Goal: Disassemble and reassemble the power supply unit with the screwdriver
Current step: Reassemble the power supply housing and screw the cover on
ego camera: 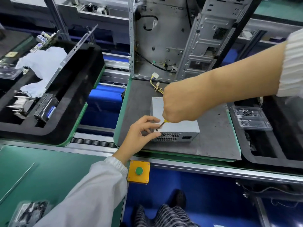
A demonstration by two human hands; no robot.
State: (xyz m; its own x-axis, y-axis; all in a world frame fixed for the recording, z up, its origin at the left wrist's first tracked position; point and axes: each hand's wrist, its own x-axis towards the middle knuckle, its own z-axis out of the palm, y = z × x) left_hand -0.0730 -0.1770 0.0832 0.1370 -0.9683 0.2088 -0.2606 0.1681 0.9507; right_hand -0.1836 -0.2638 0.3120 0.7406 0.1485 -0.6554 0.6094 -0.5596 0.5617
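A grey metal power supply unit [178,126] lies on a dark mat [213,136], its vent grille and power socket facing me. Yellow and black wires [158,86] trail from its far end. My right hand [182,104] is closed in a fist on a screwdriver [162,124] with a yellow handle. The screwdriver's tip rests on the top cover near the front left corner. My left hand [141,135] touches that same corner, fingers pinched beside the tip. The handle is mostly hidden in my fist.
An open grey computer case [172,38] stands behind the mat. A clear tray of screws [250,117] sits to the right. A black foam tray [68,102] with a hard drive and heatsink lies left. A yellow box with a green button [139,171] is on the front rail.
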